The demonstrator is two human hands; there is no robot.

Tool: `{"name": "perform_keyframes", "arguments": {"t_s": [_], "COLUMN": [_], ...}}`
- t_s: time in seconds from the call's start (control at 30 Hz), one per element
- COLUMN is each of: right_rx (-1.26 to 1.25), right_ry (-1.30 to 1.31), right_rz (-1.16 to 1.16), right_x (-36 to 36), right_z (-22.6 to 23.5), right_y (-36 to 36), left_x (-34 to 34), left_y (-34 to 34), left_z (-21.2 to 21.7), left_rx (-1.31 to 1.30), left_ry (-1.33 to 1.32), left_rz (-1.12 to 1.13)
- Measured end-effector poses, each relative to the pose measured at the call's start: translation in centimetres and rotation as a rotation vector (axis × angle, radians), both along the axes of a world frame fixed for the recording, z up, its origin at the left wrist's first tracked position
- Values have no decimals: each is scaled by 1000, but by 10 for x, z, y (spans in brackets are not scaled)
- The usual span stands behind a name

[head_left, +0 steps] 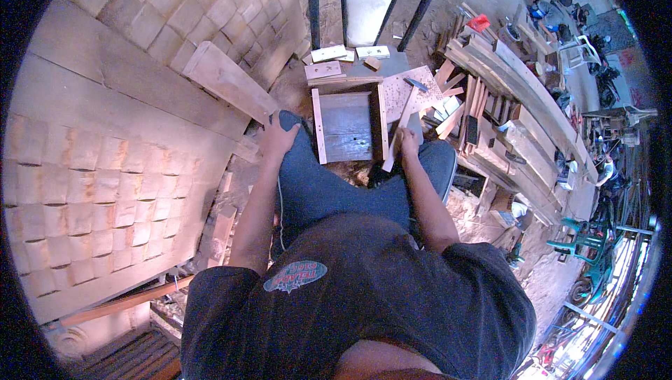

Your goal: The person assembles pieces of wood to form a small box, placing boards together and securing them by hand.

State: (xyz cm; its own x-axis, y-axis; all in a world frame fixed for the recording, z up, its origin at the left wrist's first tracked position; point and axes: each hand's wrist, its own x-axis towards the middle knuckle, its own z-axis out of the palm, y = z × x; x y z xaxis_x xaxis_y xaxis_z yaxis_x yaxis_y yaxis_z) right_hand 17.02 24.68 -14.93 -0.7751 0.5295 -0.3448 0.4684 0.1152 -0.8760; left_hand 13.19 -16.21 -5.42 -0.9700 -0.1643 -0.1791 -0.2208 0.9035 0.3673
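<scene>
I sit with my knees in blue jeans over a small wooden box frame [346, 128] that stands on the ground in front of me. My left hand [276, 138] rests flat on my left knee and holds nothing. My right hand [408, 146] grips the wooden handle of a hammer [404, 117]. Its metal head points away from me, above a pale board [402, 100] that lies just right of the box frame. Several short wood blocks [329, 53] lie beyond the box.
Big wooden panels faced with square blocks [105, 170] fill the left side, and a loose plank [227, 79] leans on them. A heap of planks and offcuts [511, 100] stretches along the right. Dark metal bars [313, 2] stand ahead.
</scene>
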Motion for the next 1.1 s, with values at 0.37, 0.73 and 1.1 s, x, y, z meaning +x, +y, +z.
{"name": "perform_keyframes", "arguments": {"t_s": [0.37,0.73,1.1], "right_rx": [823,1018,1378], "right_ry": [605,54,57], "right_rz": [294,957,1122], "right_x": [-124,-309,-321], "right_z": [136,49,43], "right_y": [-20,4,30], "left_x": [-18,-21,-35], "left_y": [3,-9,-9], "left_z": [10,23,14], "left_rx": [19,-3,-20], "left_ry": [-74,-84,-51], "left_rz": [103,125,129]}}
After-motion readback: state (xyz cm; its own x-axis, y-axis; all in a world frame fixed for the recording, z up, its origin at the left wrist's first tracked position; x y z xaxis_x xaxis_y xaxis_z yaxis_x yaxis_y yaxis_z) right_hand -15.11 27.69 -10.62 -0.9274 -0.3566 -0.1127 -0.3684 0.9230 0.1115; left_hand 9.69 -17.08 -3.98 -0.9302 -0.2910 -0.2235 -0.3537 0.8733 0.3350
